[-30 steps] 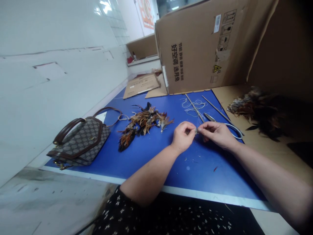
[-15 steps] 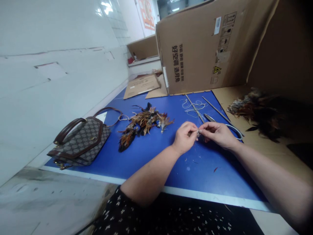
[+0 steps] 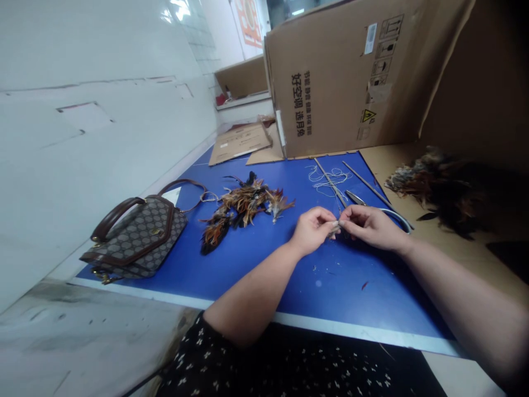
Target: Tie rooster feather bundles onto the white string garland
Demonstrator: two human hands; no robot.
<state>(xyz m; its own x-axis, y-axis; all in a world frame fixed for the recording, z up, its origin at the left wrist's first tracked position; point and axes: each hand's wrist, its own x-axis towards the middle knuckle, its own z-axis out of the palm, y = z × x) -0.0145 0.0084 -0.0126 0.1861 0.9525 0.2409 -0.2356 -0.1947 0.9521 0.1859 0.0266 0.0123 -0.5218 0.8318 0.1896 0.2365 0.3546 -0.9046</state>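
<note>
My left hand (image 3: pixel 314 230) and my right hand (image 3: pixel 370 226) meet over the blue table (image 3: pixel 264 275), fingertips almost touching. Both pinch a small greyish-brown feather tuft (image 3: pixel 334 234), mostly hidden by the fingers. Just beyond them lie a thin stick (image 3: pixel 330 181) and a loose tangle of pale thread (image 3: pixel 319 177). Scissors (image 3: pixel 355 197) rest behind my right hand, blades showing and pale handles partly covered. A second stick (image 3: pixel 367 183) slants beside them. Left of my hands is a loose pile of brown and black feathers (image 3: pixel 243 203).
A patterned handbag (image 3: pixel 140 242) with a brown handle stands on the table's left side. Behind rises a large cardboard box (image 3: pixel 330 88), with flat cardboard (image 3: pixel 239 144) beside it. More feathers (image 3: pixel 433 187) lie on cardboard at the right. A wall (image 3: pixel 124 143) borders the left.
Both hands have shifted slightly to the right, still pinching together. The left fingers have turned a little, and more of the feather tuft shows beneath them.
</note>
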